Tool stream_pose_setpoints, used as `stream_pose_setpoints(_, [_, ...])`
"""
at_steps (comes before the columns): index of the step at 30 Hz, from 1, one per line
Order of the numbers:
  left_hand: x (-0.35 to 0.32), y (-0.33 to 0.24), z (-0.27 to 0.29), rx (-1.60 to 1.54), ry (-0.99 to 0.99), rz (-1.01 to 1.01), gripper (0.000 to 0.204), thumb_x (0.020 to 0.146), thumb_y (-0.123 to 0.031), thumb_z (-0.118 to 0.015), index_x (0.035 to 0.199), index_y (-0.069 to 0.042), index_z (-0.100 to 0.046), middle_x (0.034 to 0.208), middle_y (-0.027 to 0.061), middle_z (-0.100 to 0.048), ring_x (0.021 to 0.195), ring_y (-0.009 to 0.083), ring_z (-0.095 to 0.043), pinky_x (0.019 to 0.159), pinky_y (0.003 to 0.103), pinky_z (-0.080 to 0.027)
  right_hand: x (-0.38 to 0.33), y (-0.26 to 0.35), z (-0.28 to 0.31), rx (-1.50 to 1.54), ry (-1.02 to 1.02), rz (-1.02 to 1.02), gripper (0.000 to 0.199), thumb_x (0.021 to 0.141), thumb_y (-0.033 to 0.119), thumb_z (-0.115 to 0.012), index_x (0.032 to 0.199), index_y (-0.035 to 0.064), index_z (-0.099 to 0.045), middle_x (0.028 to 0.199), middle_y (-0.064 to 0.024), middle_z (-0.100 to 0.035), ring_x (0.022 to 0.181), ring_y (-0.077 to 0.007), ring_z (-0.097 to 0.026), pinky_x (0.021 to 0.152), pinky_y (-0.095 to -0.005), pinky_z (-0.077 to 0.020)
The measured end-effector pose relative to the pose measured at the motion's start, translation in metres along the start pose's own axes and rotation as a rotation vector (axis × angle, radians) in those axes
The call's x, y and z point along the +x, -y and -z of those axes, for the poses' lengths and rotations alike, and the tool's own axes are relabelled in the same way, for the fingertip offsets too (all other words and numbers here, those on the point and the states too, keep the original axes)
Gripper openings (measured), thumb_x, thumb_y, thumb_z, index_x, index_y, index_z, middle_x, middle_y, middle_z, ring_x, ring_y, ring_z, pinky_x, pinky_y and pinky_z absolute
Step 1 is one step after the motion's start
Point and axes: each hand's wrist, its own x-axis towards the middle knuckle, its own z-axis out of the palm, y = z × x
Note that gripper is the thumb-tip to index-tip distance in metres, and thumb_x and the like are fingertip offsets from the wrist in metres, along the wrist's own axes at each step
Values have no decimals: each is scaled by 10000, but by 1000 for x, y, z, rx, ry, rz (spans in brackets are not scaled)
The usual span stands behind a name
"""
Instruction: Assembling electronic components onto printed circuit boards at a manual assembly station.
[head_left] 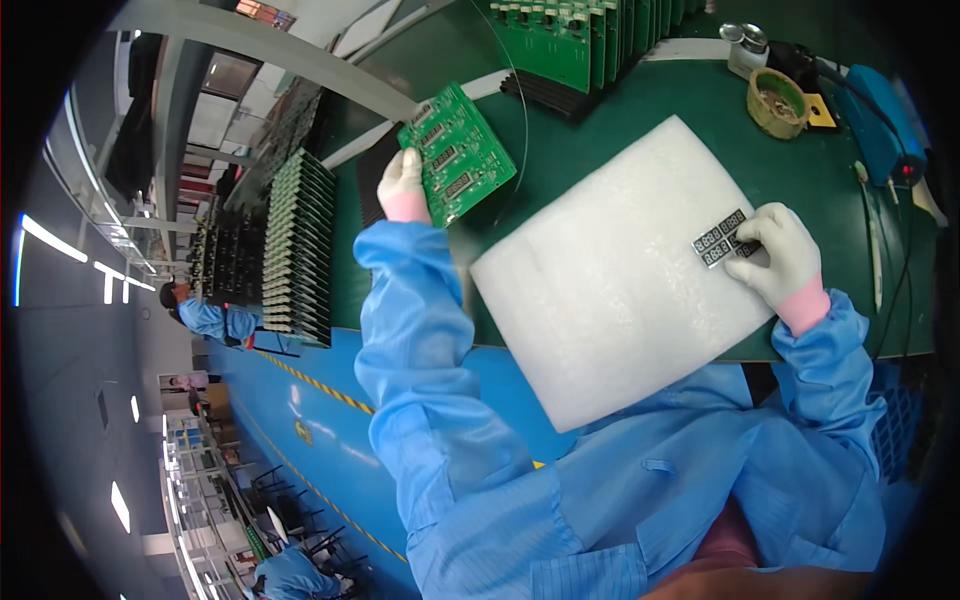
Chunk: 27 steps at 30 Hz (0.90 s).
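Note:
My left hand, in a white glove with a pink cuff, grips the left edge of a green circuit board. The board is tilted up and carries several black digit displays in a row. My gloved right hand is over the right part of a white foam sheet. Its thumb and fingers close on one of several small black digit displays lying together on the foam. The fingers partly cover that display.
Upright green boards stand in a black rack at the back and another rack at the left. A round tub, a blue device with cables and a thin white tool are at the right of the green table. Co-workers sit far left.

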Motion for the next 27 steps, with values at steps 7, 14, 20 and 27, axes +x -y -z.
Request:
stream_pose_setpoints(7, [50, 51, -8, 270, -74, 84, 451, 878, -281, -604, 1144, 81, -562, 1014, 161, -655, 877, 243, -629, 812, 300, -487, 0, -2, 2, 2, -9, -9, 273, 578, 62, -708, 821, 58, -582, 881, -64, -533, 790, -229, -509, 720, -284, -428])
stream_pose_setpoints(14, [55, 16, -27, 1207, 95, 157, 462, 891, -359, -524, 1186, -7, -568, 1131, 180, -610, 995, 336, -587, 871, 387, -471, 4, -4, 1, 10, 12, -47, 260, 577, 71, -709, 805, 62, -585, 871, -59, -535, 785, -229, -508, 715, -287, -427])
stream_pose_setpoints(20, [50, 44, -51, 1205, 156, -475, 614, 884, -476, -424, 1338, -65, -397, 1363, 167, -390, 1204, 378, -393, 932, 458, -390, 5, 1, 5, -24, -11, -55, 255, 578, 93, -715, 795, 64, -586, 864, -58, -536, 779, -231, -506, 707, -287, -426])
stream_pose_setpoints(27, [46, 24, -68, 1330, 212, -208, 615, 868, -461, -457, 1328, -60, -390, 1381, 162, -372, 1206, 350, -395, 945, 461, -374, 0, -4, 1, -19, -52, 17, 250, 583, 141, -731, 785, 89, -593, 859, -40, -534, 769, -225, -504, 695, -290, -425])
